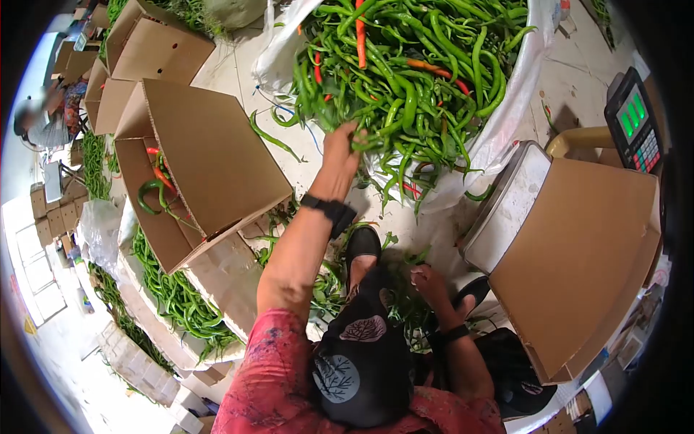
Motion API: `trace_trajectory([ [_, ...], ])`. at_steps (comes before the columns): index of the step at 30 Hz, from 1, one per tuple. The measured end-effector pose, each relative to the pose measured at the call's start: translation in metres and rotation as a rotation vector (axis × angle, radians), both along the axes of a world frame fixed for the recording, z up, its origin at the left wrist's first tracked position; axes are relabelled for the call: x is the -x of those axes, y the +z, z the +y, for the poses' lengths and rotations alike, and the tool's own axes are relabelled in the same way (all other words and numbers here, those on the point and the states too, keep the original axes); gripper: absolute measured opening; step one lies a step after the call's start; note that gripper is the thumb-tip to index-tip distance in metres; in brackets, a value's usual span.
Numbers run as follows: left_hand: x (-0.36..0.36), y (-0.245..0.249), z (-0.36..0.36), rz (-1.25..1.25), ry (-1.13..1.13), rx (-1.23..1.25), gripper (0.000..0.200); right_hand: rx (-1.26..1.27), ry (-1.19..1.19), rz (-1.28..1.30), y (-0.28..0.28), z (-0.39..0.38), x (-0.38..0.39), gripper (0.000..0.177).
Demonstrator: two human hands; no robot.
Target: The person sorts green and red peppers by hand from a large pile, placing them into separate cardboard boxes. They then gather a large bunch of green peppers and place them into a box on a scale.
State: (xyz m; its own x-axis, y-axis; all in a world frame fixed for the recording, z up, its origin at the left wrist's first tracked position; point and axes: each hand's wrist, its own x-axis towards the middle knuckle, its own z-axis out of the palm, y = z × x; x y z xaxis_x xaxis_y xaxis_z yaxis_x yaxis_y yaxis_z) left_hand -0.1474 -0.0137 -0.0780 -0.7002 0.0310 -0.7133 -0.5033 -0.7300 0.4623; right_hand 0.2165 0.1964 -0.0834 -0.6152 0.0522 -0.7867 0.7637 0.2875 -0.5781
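Observation:
My left hand [341,147] reaches out to the near edge of a big heap of long green chili peppers [419,79], with a few red ones mixed in, held in a wide white sack [506,123]. Its fingers are closed around some green peppers at the heap's edge. My right hand [429,281] stays low by my knee, fingers curled, over loose green peppers [405,311] on the floor. Whether it holds any is unclear. Both wrists wear black bands.
An open cardboard box [217,159] with a few peppers lies at the left. A brown box [578,260] sits on a metal scale [506,210] with a display [635,119] at the right. More peppers [173,293] lie at lower left. A person [43,123] sits far left.

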Motion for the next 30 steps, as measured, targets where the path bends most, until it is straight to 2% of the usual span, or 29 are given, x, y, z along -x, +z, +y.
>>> trace_trajectory([
  [2,-0.036,0.016,-0.006,-0.095,-0.054,0.052,0.021,0.033,-0.031,0.001,0.005,-0.002,0.003,0.026],
  [5,-0.061,0.007,-0.027,-0.163,-0.058,0.085,0.021,0.042,-0.037,0.012,0.01,-0.004,0.016,0.025],
  [6,-0.062,0.02,-0.035,-0.13,-0.205,0.137,0.03,0.019,-0.013,0.002,0.011,-0.003,0.016,0.025],
  [8,-0.057,0.01,-0.056,-0.11,-0.377,0.238,0.038,0.013,-0.028,0.002,0.005,-0.002,0.008,0.025],
  [9,-0.051,0.011,-0.059,-0.149,-0.373,0.276,0.041,0.01,-0.044,0.01,0.0,-0.002,0.005,0.025],
  [13,-0.033,-0.005,-0.076,-0.087,-0.35,0.096,0.038,0.047,-0.021,0.13,-0.009,-0.001,-0.002,0.023],
  [15,-0.034,-0.003,-0.059,-0.039,-0.136,0.336,0.023,0.028,-0.01,0.084,-0.001,0.0,0.002,0.021],
  [16,-0.037,0.01,-0.048,-0.043,-0.146,0.331,0.023,0.023,-0.019,0.078,0.003,0.002,0.004,0.021],
  [18,-0.053,0.047,-0.033,0.245,-0.169,0.568,0.019,-0.027,0.055,0.059,0.008,0.002,0.012,0.021],
  [19,-0.061,0.069,-0.028,0.224,-0.193,0.613,0.019,-0.03,0.045,0.057,0.022,0.001,0.028,0.021],
  [21,-0.07,0.087,-0.02,0.251,-0.177,0.639,0.02,-0.318,0.013,0.444,0.078,0.0,0.081,0.021],
  [23,-0.073,0.091,-0.015,0.333,-0.209,0.685,0.022,-0.309,-0.065,0.716,0.129,0.008,0.142,0.019],
  [24,-0.069,0.099,-0.002,0.334,-0.217,0.677,0.022,-0.337,-0.076,0.73,0.145,0.012,0.164,0.02],
  [26,-0.05,0.121,0.03,0.239,-0.082,0.373,0.018,-0.344,-0.087,0.761,0.171,0.014,0.203,0.021],
  [27,-0.043,0.086,0.026,0.158,-0.122,0.236,0.02,-0.331,-0.087,0.781,0.178,0.013,0.223,0.022],
  [28,-0.035,0.058,0.027,0.089,-0.203,-0.003,0.024,-0.311,-0.073,0.854,0.177,0.012,0.241,0.024],
  [30,-0.028,0.045,0.047,0.051,-0.282,-0.144,0.029,-0.327,-0.003,0.947,0.175,0.012,0.277,0.033],
])
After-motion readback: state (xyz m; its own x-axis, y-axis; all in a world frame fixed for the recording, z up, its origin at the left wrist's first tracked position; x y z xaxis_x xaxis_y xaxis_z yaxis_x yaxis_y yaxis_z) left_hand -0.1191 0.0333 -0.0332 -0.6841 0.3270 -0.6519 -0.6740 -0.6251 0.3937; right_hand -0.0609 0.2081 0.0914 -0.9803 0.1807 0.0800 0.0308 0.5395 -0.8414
